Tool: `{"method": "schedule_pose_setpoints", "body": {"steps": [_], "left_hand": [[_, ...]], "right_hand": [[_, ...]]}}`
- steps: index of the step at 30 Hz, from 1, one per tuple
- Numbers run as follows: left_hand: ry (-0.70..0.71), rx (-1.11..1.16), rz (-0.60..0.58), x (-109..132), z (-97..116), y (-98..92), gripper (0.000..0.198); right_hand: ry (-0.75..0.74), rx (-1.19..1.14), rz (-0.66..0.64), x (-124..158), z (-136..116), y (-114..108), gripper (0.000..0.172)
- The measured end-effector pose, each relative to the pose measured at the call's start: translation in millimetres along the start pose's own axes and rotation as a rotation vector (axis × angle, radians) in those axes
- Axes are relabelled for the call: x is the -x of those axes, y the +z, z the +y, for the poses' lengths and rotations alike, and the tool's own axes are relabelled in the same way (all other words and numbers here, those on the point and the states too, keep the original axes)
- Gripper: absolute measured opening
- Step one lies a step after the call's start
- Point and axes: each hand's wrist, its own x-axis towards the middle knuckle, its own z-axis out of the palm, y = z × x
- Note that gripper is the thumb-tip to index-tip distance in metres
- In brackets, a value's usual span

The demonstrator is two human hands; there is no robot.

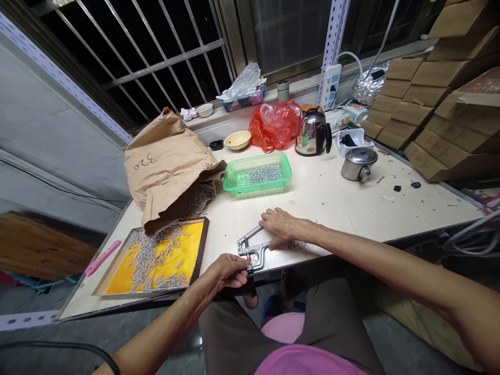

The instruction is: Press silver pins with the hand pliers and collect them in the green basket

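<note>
A pair of grey metal snap-fastener pliers (258, 251) lies at the table's front edge, with a spring between its handles and a red part near its jaw. My right hand (282, 227) is closed around the handle end, its fingers bent over the upper handle. At the jaw end, my left hand (232, 270) is closed in a pinch by the tip; whatever sits between thumb and finger is too small to make out. Left of the hands, a yellow-bottomed tray (191, 258) carries many small metal pieces (146, 255). Beyond the pliers stands a green plastic basket (258, 188) with similar pieces.
A large brown paper bag (167, 161) leans over the tray's back edge. A pink cutter (102, 258) lies at far left. Farther back are a yellow bowl (237, 140), red plastic bag (275, 127), kettle (310, 136) and lidded metal cup (357, 165). Cardboard boxes (433, 104) are stacked right.
</note>
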Motion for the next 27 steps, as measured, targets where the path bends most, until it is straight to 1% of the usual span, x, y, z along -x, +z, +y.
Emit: {"method": "schedule_pose_setpoints", "body": {"steps": [1, 2, 3, 5, 6, 7, 8, 10, 12, 14, 16, 18, 20, 22, 25, 27], "left_hand": [[0.043, -0.073, 0.056, 3.2, -0.8, 0.9, 0.028], [0.114, -0.176, 0.144, 6.7, -1.5, 2.3, 0.028], [0.215, -0.301, 0.261, 9.9, -2.1, 4.2, 0.029], [0.483, -0.565, 0.500, 14.3, -1.3, 10.0, 0.026], [0.622, -0.679, 0.579, 14.7, 0.3, 13.7, 0.023], [0.752, -0.771, 0.614, 13.6, 2.9, 17.9, 0.021], [0.861, -0.844, 0.608, 11.1, 6.3, 22.0, 0.024], [0.993, -0.951, 0.551, 2.7, 14.6, 29.2, 0.041], [1.021, -1.029, 0.490, -7.0, 22.8, 33.3, 0.054], [0.995, -1.092, 0.458, -14.8, 29.0, 34.2, 0.056], [0.972, -1.151, 0.460, -19.2, 33.2, 33.3, 0.055], [0.969, -1.211, 0.488, -20.7, 37.1, 32.7, 0.056], [0.963, -1.270, 0.505, -20.7, 42.1, 33.1, 0.057], [0.950, -1.315, 0.488, -20.8, 47.9, 33.9, 0.051], [0.950, -1.329, 0.453, -22.9, 54.0, 33.8, 0.036], [0.962, -1.305, 0.466, -25.8, 54.6, 33.2, 0.029]], "right_hand": [[0.005, -0.006, 0.011, 1.4, -0.3, 1.9, 0.055], [0.009, -0.011, 0.025, 2.6, -0.7, 3.7, 0.052], [0.012, -0.014, 0.039, 3.7, -1.1, 5.3, 0.050], [0.011, -0.015, 0.060, 5.2, -2.1, 7.7, 0.047], [0.009, -0.014, 0.065, 5.7, -2.7, 8.5, 0.046], [0.009, -0.011, 0.068, 5.9, -3.3, 9.0, 0.045], [0.011, -0.007, 0.069, 6.1, -4.0, 9.2, 0.045], [0.022, 0.001, 0.070, 6.5, -5.3, 8.6, 0.043], [0.033, -0.002, 0.057, 7.8, -6.1, 6.6, 0.043], [0.045, -0.017, 0.023, 10.5, -6.3, 3.2, 0.047], [0.080, -0.017, -0.017, 14.3, -6.2, -0.8, 0.051], [0.120, 0.001, -0.043, 18.0, -6.3, -4.2, 0.054], [0.139, 0.011, -0.050, 20.3, -7.1, -6.3, 0.050], [0.143, 0.001, -0.046, 21.0, -8.6, -7.1, 0.042], [0.163, -0.004, -0.037, 20.3, -11.2, -7.2, 0.031], [0.167, -0.005, -0.036, 19.4, -12.1, -7.1, 0.027]]}}
